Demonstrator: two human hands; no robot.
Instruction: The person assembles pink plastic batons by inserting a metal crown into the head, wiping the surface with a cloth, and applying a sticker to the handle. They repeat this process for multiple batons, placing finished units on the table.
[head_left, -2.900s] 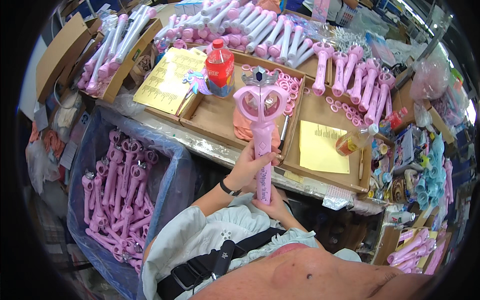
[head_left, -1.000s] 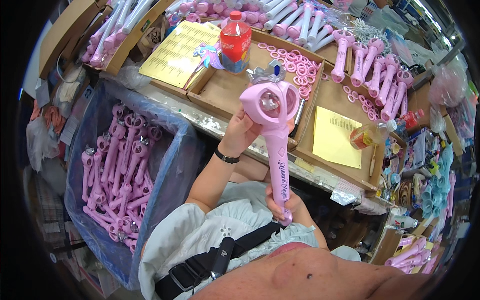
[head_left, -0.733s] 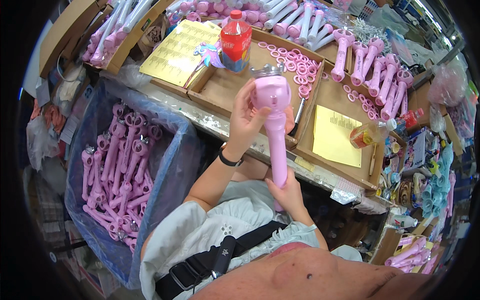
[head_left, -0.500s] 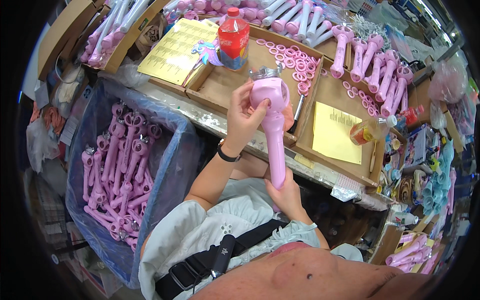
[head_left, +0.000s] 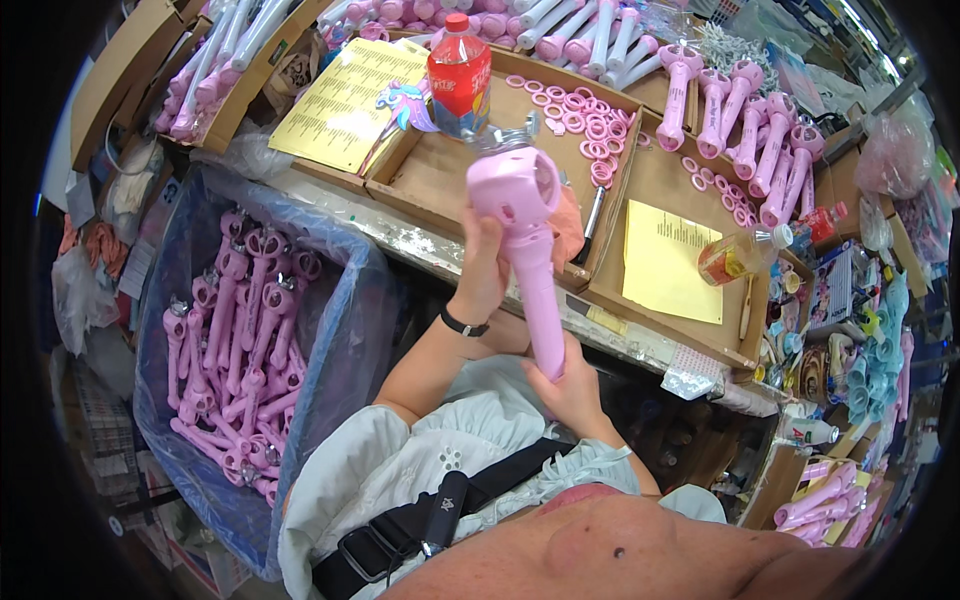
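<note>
A pink toy wand with a silver crown on its round head slants in front of me, crown end up and to the left. My left hand is closed around the wand just below the head, its fingers mostly behind it. Lower down, my right hand grips the bottom end of the handle. Behind the wand lies a cardboard tray on the bench, with many pink rings at its back right. A peach-coloured cloth and a screwdriver-like tool lie beside the wand.
A blue-lined bin at left holds several crowned pink wands. On the bench are a red-labelled bottle, yellow sheets, a second tray with a yellow paper, and a clear bottle. More pink wands stand at back right.
The wand's head has tipped left and slightly down, turning its side more toward me. My left hand has slid lower under the head; my right hand stays at the handle's end.
</note>
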